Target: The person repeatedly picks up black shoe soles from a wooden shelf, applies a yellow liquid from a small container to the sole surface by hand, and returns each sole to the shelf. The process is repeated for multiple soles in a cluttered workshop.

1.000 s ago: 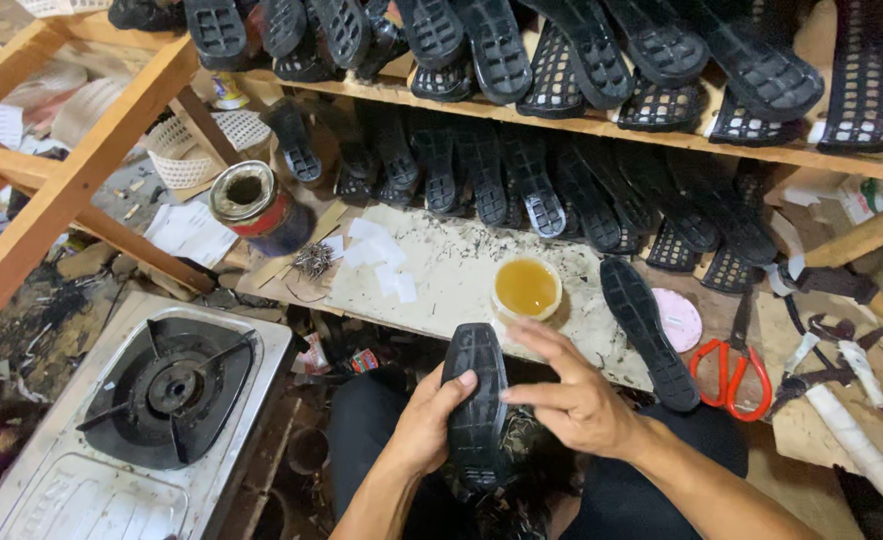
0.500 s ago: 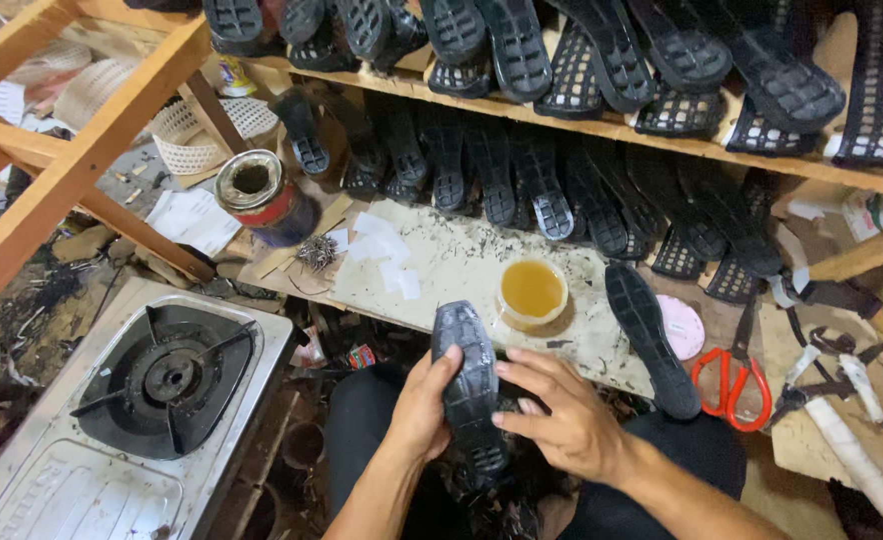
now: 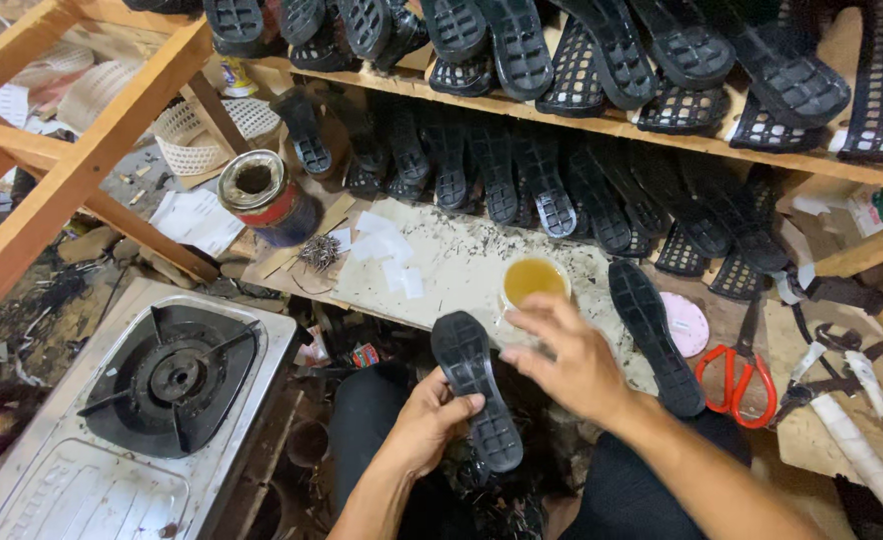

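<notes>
Black shoe sole (image 3: 477,400) – head view, 6 o'clock of frame, tread up, toe end toward 12, over the person's lap, off the bench.

- L hand (image 3: 424,430): closed on the sole from its 9 o'clock edge, thumb across the tread, fingers beneath. Firm hold.
- R hand (image 3: 572,365): open, fingers spread & relaxed, holds nothing; hovers at 3 o'clock of the sole, just below the glue cup (image 3: 534,280) (small cup, yellow-amber liquid).
- Work board (image 3: 462,265), pale, speckled w/ black crumbs: at 12 o'clock of the hands.
- 2nd loose sole (image 3: 657,335): lies on board, 2 o'clock of R hand.
- Red-handled scissors (image 3: 737,375): 3 o'clock, just beside the 2nd sole.
- Tin can (image 3: 262,195), open top: 10 o'clock.
- Gas stove (image 3: 167,375), single burner: 8 o'clock.
- Shelf (image 3: 602,115) stacked w/ black soles: 12 o'clock, full width.

Handling note (judgement): keep L-hand hold near mid-sole so tread stays level & heel doesn't droop; R hand should pass the cup rim w/o knocking it, since it sits near the board edge.

Vs. 0.5 s ago: R hand was on the sole's 3 o'clock edge, both hands holding; now it's off & lifted toward the cup. Sole now in L hand alone, tipped slightly toward 11.
</notes>
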`<state>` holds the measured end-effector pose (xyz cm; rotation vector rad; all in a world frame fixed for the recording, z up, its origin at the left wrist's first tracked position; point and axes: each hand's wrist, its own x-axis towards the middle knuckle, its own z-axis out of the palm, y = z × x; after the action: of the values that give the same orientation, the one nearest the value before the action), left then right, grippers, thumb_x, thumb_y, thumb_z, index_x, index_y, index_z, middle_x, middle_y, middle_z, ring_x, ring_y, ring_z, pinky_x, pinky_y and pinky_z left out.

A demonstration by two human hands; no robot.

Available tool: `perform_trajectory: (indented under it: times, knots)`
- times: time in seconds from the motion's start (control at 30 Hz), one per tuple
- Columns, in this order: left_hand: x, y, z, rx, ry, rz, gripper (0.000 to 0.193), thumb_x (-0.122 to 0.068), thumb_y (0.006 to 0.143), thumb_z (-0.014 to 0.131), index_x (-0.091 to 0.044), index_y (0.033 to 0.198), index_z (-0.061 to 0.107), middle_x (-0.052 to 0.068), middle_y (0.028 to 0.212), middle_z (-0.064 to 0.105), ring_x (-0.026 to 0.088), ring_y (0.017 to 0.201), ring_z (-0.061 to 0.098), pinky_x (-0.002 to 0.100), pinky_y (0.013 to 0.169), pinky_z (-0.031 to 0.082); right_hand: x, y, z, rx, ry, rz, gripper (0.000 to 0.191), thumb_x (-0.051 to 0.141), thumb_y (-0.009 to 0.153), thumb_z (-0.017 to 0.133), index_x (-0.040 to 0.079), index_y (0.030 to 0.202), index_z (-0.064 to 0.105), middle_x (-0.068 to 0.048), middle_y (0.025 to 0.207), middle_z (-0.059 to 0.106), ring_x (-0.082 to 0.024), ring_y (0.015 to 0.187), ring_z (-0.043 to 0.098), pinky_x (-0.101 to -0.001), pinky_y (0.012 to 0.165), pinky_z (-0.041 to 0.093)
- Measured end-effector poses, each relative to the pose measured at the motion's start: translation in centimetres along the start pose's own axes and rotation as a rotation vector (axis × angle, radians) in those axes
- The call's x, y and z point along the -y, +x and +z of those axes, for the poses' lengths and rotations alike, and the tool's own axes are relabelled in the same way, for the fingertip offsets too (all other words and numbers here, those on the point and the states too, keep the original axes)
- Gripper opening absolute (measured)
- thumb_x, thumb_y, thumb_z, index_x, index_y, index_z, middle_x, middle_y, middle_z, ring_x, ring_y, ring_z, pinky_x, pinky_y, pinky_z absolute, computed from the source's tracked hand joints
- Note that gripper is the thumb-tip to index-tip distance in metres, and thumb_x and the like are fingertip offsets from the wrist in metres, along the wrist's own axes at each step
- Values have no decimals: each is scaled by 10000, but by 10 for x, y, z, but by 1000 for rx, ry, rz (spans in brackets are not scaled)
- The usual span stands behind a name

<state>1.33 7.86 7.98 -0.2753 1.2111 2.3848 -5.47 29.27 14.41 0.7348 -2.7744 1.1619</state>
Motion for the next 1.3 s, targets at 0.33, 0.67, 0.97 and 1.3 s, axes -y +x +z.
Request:
perform_trajectory:
  times: [0.33,0.67,0.97,1.3]
  knots:
    - [0,-1,-14,-37,-57,14,286,-177,995,543,-86,1258,607,47,1027,694,169,933,681,378,826,587,-44,19,-17,-155,-361,-270,594,365,719,833,7,1182,731,-249,1581,378,-450,1424,410,-514,1116,365]
    - [1,-1,-1,151,57,54,492,36,837,583,-49,1321,588,15,1069,683,108,919,640,287,822,536,-15,-24,-5,67,285,-63,420,137,807,714,53,1219,710,-193,1619,342,-357,1439,428,-489,1171,348]
    - [-17,-3,5,175,0,55,475,33,815,568,-41,1284,577,15,1030,690,113,899,666,282,785,564,-4,-37,-1,86,205,-483,475,-34,748,689,256,1106,801,-163,1650,363,-410,1596,208,-524,1281,201]
    - [-28,2,8,87,-7,125,467,77,816,582,-47,1265,573,21,1019,661,117,852,649,283,739,569,1,-37,-2,22,100,-506,440,-41,759,723,225,1100,810,-158,1589,437,-409,1543,303,-509,1255,280]
